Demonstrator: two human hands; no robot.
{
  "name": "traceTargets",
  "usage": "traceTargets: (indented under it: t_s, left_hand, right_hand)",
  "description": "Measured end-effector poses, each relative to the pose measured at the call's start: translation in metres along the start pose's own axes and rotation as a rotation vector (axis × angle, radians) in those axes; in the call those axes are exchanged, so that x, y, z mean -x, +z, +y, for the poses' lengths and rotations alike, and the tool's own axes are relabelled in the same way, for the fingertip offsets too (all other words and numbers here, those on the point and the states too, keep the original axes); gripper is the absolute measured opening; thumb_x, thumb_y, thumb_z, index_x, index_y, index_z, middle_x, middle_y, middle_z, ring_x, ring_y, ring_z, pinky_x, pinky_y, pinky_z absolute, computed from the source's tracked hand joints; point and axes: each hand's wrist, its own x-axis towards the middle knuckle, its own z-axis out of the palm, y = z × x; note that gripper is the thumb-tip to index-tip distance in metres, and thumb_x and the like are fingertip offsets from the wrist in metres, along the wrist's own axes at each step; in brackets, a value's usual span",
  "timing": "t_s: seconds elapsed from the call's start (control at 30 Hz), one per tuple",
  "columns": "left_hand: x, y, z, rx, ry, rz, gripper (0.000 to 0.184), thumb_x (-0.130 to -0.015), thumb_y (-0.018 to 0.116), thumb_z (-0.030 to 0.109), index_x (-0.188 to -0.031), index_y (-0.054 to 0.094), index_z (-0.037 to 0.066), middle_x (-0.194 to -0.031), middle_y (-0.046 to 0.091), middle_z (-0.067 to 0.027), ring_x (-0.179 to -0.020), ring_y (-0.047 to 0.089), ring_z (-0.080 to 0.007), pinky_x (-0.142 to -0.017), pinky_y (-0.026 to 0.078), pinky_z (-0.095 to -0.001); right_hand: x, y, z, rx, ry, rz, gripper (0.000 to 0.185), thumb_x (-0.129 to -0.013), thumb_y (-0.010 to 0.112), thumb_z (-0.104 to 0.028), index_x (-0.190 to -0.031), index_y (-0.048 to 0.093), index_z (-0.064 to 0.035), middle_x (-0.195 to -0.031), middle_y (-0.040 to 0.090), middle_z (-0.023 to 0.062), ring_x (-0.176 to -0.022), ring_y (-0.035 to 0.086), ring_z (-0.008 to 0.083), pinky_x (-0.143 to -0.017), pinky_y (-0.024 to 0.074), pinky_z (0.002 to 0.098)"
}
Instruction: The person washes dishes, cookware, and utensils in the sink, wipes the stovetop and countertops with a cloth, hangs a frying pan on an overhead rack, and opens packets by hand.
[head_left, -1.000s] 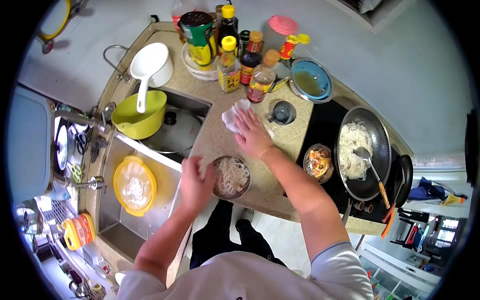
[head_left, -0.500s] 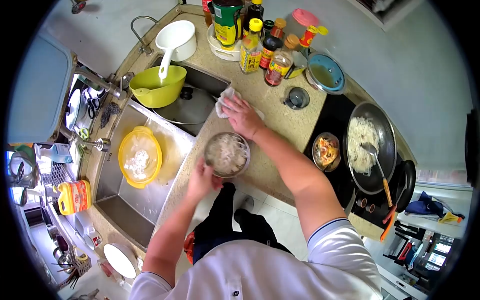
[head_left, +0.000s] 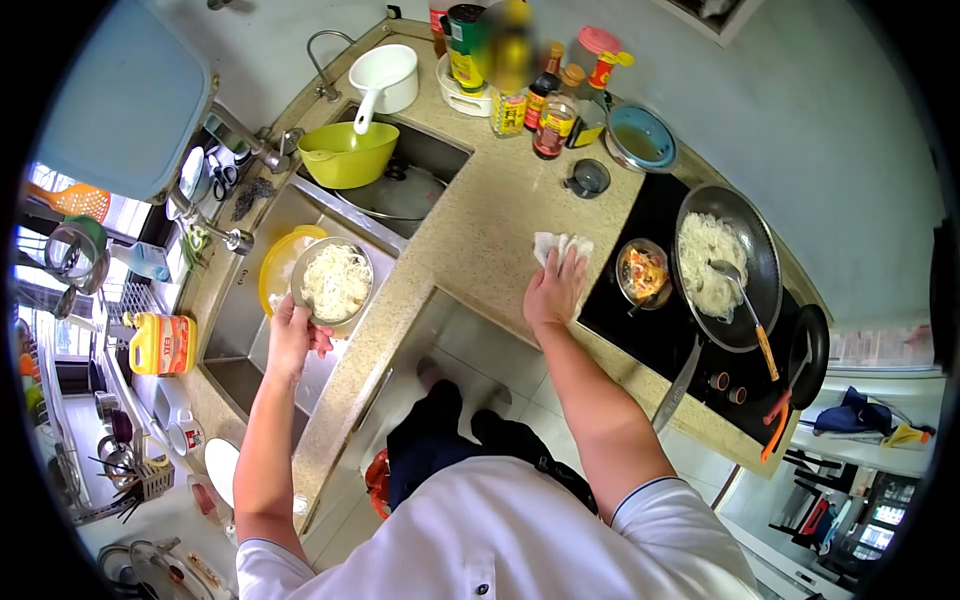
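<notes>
My left hand [head_left: 291, 340] grips the rim of a metal bowl of white noodles [head_left: 336, 283], held up over the sink and partly above a yellow basin [head_left: 277, 262]. My right hand [head_left: 554, 290] lies flat with fingers spread on a white cloth [head_left: 567, 243] on the counter, close to the stove's left edge. A small bowl of orange and white food [head_left: 643, 273] stands on the stove, right of that hand. Beyond it a pan [head_left: 762, 300] holds white noodles and a spatula with a wooden handle [head_left: 766, 350].
A green pot [head_left: 348, 160] and a white ladle pot [head_left: 388, 80] stand at the far sink. Sauce bottles [head_left: 554, 125] line the back counter. A dark cup [head_left: 588, 178] and a blue-rimmed bowl [head_left: 643, 137] are nearby. A knife [head_left: 678, 386] overhangs the stove's front edge.
My left hand has taken hold of the noodle bowl and carried it left from the counter to over the sink. My right hand and the cloth have moved right, towards the stove.
</notes>
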Motion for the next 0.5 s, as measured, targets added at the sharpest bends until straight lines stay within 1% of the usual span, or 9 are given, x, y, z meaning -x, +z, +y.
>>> traceTargets:
  t_s: [0.07,0.13,0.2,0.27,0.37,0.4,0.43,0.47,0.5]
  left_hand:
    - [-0.014,-0.001,0.001,-0.035,0.04,-0.021,0.032,-0.098,0.036,0.01,-0.127,0.044,-0.003,-0.067,0.064,-0.0148,-0.044,0.059,-0.0195,-0.037,0.047,-0.0291]
    - [-0.032,0.014,0.01,-0.027,0.058,-0.072,0.035,-0.1,0.037,0.01,-0.131,0.042,-0.004,-0.067,0.063,-0.0159,-0.043,0.059,-0.0205,-0.037,0.047,-0.0304]
    - [-0.056,0.034,0.012,-0.003,0.04,-0.113,0.036,-0.1,0.04,0.01,-0.133,0.04,-0.003,-0.067,0.063,-0.016,-0.044,0.059,-0.0209,-0.037,0.047,-0.0316]
    - [-0.081,0.059,0.015,0.05,0.053,-0.198,0.035,-0.1,0.042,0.009,-0.133,0.039,-0.003,-0.067,0.063,-0.0161,-0.044,0.06,-0.022,-0.038,0.048,-0.0329]
    - [-0.106,0.102,0.01,0.045,0.07,-0.267,0.03,-0.1,0.039,0.009,-0.129,0.041,0.0,-0.07,0.063,-0.0163,-0.05,0.062,-0.0229,-0.044,0.052,-0.0339]
    - [-0.115,0.117,0.004,0.011,0.052,-0.253,0.031,-0.1,0.039,0.007,-0.13,0.04,0.002,-0.072,0.064,-0.0171,-0.051,0.064,-0.0237,-0.044,0.053,-0.0352]
    - [-0.116,0.13,0.008,0.051,-0.036,-0.302,0.031,-0.099,0.037,0.006,-0.13,0.04,0.004,-0.071,0.064,-0.0172,-0.051,0.064,-0.0243,-0.043,0.053,-0.0358]
    - [-0.118,0.143,0.008,0.056,-0.05,-0.322,0.034,-0.099,0.036,0.005,-0.133,0.038,0.005,-0.071,0.063,-0.0171,-0.051,0.064,-0.0242,-0.043,0.052,-0.036]
    - [-0.121,0.155,0.005,0.059,-0.067,-0.341,0.037,-0.099,0.035,0.005,-0.135,0.036,0.006,-0.071,0.063,-0.017,-0.05,0.063,-0.0242,-0.043,0.052,-0.0363]
  right_hand:
    - [-0.018,0.021,-0.018,0.086,0.113,0.056,0.049,-0.091,0.057,-0.02,-0.137,0.052,-0.006,-0.149,0.041,0.0234,-0.14,0.035,0.0445,-0.114,0.027,0.0613]
    - [-0.04,0.042,-0.054,-0.048,-0.27,-0.029,0.05,-0.088,0.056,-0.017,-0.136,0.053,-0.0012,-0.148,0.04,0.0278,-0.14,0.032,0.0488,-0.114,0.0266,0.0611]
    - [-0.034,0.044,-0.118,-0.143,-0.425,-0.056,0.05,-0.088,0.055,-0.014,-0.134,0.053,0.0035,-0.144,0.045,0.0278,-0.135,0.038,0.0489,-0.114,0.0296,0.057]
    - [-0.002,0.066,-0.171,-0.293,-0.291,-0.065,0.047,-0.086,0.055,-0.012,-0.131,0.055,0.0019,-0.139,0.049,0.0269,-0.127,0.046,0.0457,-0.112,0.0342,0.0535]
    - [0.034,0.05,-0.214,-0.556,-0.238,-0.333,0.04,-0.086,0.053,-0.007,-0.124,0.058,0.004,-0.128,0.056,0.0275,-0.119,0.051,0.0441,-0.11,0.0366,0.0527]
    - [0.057,0.06,-0.224,-0.21,-0.387,-0.25,0.039,-0.089,0.051,-0.008,-0.125,0.057,0.006,-0.128,0.057,0.0276,-0.122,0.049,0.0457,-0.113,0.0332,0.0511]
    - [0.071,0.044,-0.236,0.099,-0.444,-0.4,0.045,-0.091,0.053,-0.013,-0.13,0.053,0.0076,-0.133,0.055,0.0272,-0.126,0.047,0.0473,-0.115,0.0301,0.05]
    - [0.095,0.055,-0.236,-0.273,-0.366,-0.274,0.051,-0.091,0.054,-0.02,-0.135,0.05,0.0063,-0.135,0.055,0.0258,-0.129,0.046,0.0464,-0.117,0.0273,0.0512]
    - [0.122,0.081,-0.239,-0.322,-0.392,-0.31,0.054,-0.093,0.054,-0.027,-0.14,0.048,-0.0008,-0.135,0.057,0.0218,-0.129,0.047,0.0414,-0.114,0.0318,0.0478]
